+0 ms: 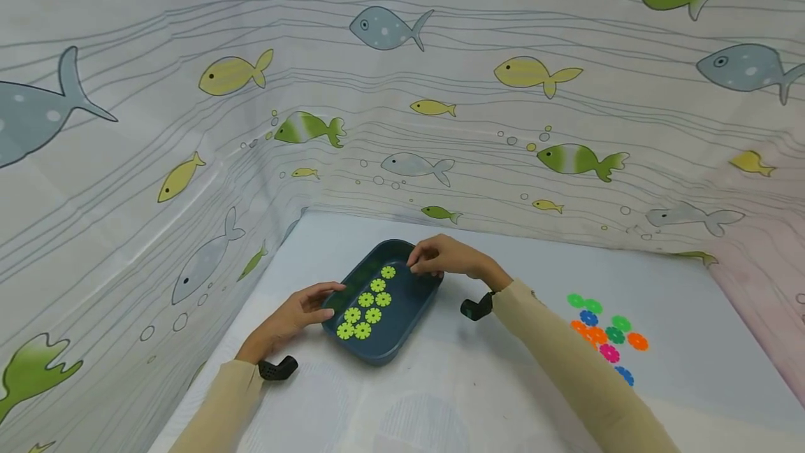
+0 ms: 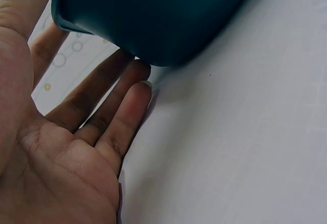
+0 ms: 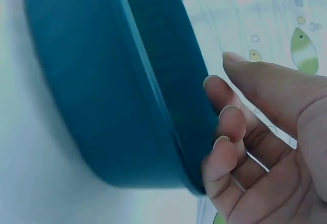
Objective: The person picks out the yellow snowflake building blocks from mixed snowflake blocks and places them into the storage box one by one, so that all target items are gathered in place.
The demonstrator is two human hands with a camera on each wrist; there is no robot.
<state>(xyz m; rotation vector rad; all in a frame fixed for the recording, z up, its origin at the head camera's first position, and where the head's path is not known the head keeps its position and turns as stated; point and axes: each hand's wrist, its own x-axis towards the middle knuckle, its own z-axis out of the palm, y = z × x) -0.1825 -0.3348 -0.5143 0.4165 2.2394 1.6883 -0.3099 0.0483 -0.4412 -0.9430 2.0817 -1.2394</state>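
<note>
A dark blue-green tub [image 1: 411, 299] stands tilted across the table, with several yellow-green notched discs [image 1: 366, 299] in two rows on its floor. My left hand [image 1: 300, 313] holds the tub's near-left end, the thumb at the rim. In the left wrist view, fingers of that hand [image 2: 76, 127] lie along the outer wall of the tub [image 2: 153, 19]. At the far right corner, my right hand [image 1: 443, 256] hovers over the rim with bent fingers. In the right wrist view the right hand [image 3: 271, 137] shows a gap between thumb and forefinger, nothing visible in it; its other fingertips are at the rim.
To the right on the white table [image 1: 503, 383] lies a loose group of coloured discs, among them a pink disc [image 1: 608, 353], a blue disc [image 1: 588, 318] and an orange disc [image 1: 637, 341]. A fish-patterned curtain [image 1: 478, 131] rises behind and at the sides.
</note>
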